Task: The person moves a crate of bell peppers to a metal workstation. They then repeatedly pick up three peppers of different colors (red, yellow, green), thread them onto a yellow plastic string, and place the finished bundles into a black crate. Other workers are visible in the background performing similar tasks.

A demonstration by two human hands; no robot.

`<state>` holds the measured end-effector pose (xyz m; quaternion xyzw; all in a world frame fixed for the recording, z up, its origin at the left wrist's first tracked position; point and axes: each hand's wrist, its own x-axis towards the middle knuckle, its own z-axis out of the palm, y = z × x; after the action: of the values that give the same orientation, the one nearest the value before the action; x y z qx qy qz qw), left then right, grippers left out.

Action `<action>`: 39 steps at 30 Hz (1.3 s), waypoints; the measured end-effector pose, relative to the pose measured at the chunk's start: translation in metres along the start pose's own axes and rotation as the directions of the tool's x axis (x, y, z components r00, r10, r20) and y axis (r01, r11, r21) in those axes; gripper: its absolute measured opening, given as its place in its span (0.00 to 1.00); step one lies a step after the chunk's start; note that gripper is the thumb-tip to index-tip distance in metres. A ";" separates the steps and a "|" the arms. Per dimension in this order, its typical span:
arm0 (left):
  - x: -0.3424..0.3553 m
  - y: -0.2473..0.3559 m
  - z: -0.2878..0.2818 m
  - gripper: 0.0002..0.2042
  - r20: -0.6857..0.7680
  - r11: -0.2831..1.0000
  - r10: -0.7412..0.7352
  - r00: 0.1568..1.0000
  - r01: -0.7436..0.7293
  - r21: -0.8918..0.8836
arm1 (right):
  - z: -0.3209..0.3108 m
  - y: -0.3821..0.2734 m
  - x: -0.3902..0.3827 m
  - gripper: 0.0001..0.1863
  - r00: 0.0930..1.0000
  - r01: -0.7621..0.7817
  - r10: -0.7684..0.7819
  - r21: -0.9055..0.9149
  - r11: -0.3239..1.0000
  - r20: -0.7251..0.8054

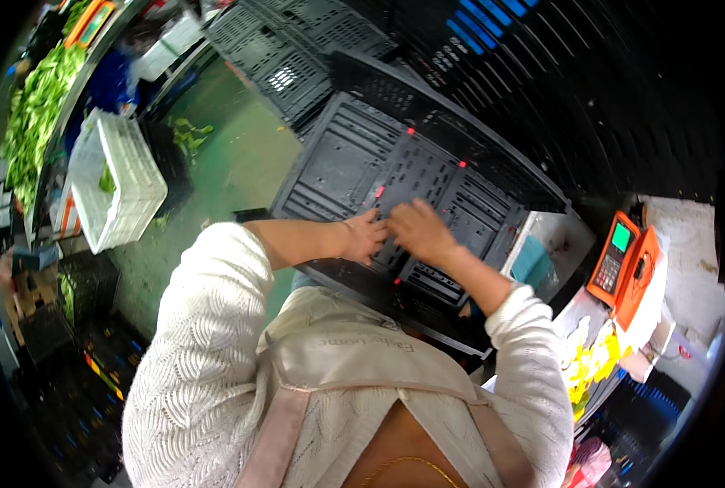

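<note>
A dark grey folding plastic crate (314, 175) with red latches lies open in front of me, its far wall raised. My left hand (364, 238) rests on the crate's floor near the middle, fingers somewhat spread. Just right of it, my right hand (423, 232) is over the crate floor with curled, blurred fingers; I cannot tell whether they hold anything.
Folded grey crates (265, 41) lie behind, beside dark stacked crates (590, 106). At left are leafy greens (41, 110) and a white basket (139, 195) on the floor (192, 276). At right are a white container (570, 244), an orange scale (635, 285) and yellow bags (590, 366).
</note>
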<state>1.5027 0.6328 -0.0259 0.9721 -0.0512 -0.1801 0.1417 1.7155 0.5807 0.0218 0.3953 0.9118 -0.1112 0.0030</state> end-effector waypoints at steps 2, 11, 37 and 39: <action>-0.005 -0.016 0.027 0.28 0.012 0.995 0.020 1.000 -0.021 0.098 | 0.049 -0.016 -0.027 0.26 0.985 -0.022 0.016 0.036 0.999 0.169; -0.016 -0.011 -0.020 0.27 0.312 0.962 -0.033 0.949 -0.054 0.266 | 0.033 -0.010 -0.057 0.22 0.962 -0.022 -0.003 0.089 0.996 0.273; -0.181 -0.041 -0.103 0.34 -0.543 0.607 -0.752 0.374 0.714 -0.349 | -0.090 -0.029 -0.195 0.28 0.155 -0.935 0.815 0.182 0.303 -0.558; -0.189 -0.056 -0.092 0.29 -0.271 0.317 -0.947 0.171 0.623 -0.715 | -0.060 -0.022 -0.221 0.25 -0.194 -0.805 0.965 0.590 -0.055 -0.175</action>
<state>1.3627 0.7384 0.1035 0.7685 0.5767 0.1250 0.2475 1.8568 0.4191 0.1048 0.9293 0.2691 -0.0729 -0.2423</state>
